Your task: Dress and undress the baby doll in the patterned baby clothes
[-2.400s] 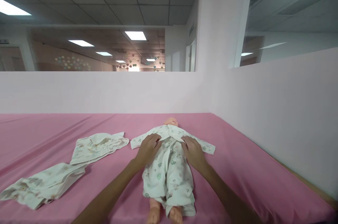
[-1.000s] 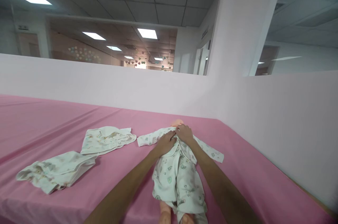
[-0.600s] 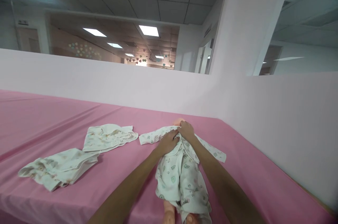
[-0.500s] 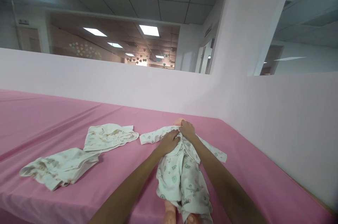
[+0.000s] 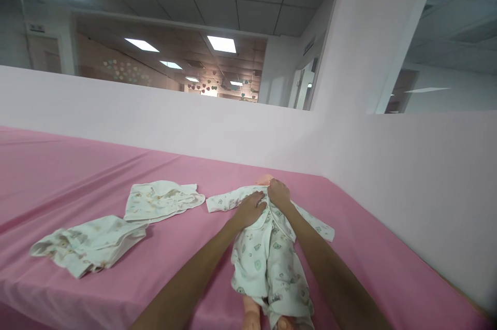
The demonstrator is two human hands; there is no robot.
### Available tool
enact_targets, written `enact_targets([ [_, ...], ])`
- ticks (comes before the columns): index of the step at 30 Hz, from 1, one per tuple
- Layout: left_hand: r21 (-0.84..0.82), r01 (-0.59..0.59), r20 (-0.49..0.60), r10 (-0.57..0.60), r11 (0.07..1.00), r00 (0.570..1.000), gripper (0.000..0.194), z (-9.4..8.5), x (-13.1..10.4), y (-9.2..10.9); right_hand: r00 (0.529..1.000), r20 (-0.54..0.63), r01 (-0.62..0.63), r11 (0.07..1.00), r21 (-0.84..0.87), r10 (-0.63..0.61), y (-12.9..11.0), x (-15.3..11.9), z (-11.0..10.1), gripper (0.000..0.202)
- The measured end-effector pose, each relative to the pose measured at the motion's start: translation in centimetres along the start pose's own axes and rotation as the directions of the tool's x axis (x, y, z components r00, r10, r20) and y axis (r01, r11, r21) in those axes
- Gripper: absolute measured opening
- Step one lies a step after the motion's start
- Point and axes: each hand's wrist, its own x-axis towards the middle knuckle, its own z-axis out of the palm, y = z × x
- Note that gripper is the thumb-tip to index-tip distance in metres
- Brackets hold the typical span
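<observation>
A baby doll [image 5: 251, 314] lies on its back with its feet toward me, dressed in a white printed baby shirt [image 5: 225, 200] and matching trousers [image 5: 287, 278]. Its head is mostly hidden behind my right hand [image 5: 278, 192], whose fingers are curled closed on the shirt's collar. On the chest, just left of the front opening, rests my left hand [image 5: 250, 211], its thumb and fingers closing on the shirt's front edge; the fingertips are partly hidden. The shirt's sleeves spread out to both sides.
Two more white printed baby garments [image 5: 161, 203] [image 5: 91, 244] lie loosely on the pink sheet [image 5: 186, 268] to the left. A white wall [image 5: 217, 130] with windows borders the far side, and another wall [image 5: 438, 185] runs along the right.
My right hand has shifted very slightly at the collar, its fingers a little more curled. The view has moved slightly; my left hand, the doll and the garments stay in place.
</observation>
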Motion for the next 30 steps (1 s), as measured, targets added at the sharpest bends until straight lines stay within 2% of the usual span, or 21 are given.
enact_targets([
  [5,-0.003,0.014,-0.007,-0.014,1.000,1.000,0.051,0.1,0.1,-0.2,0.997,-0.072,-0.015,0.991,0.135,0.025,-0.1,-0.4,0.3,0.023],
  [8,-0.004,-0.023,-0.014,0.023,1.000,1.000,0.051,0.1,0.1,-0.3,0.994,-0.101,-0.019,0.966,0.257,0.047,-0.5,-0.4,0.5,0.020],
  [14,0.010,-0.007,-0.013,0.007,1.000,1.000,0.053,0.1,0.1,-0.4,0.982,-0.146,-0.029,0.861,0.507,0.119,-0.3,-0.1,1.0,0.018],
  [18,0.007,0.005,-0.006,-0.005,1.000,1.000,0.054,0.1,0.1,-0.4,0.974,-0.147,-0.053,0.800,0.597,0.174,0.3,-0.2,1.0,0.021],
  [23,-0.004,-0.005,-0.018,0.005,1.000,1.000,0.050,0.0,0.0,-0.2,0.967,-0.132,-0.107,0.822,0.560,0.216,0.1,-1.0,0.3,0.024],
  [30,-0.009,-0.082,-0.044,0.082,0.997,0.996,0.040,-0.2,-0.2,0.0,0.980,-0.073,-0.149,0.928,0.341,0.185,-1.6,-3.4,-0.9,0.035],
])
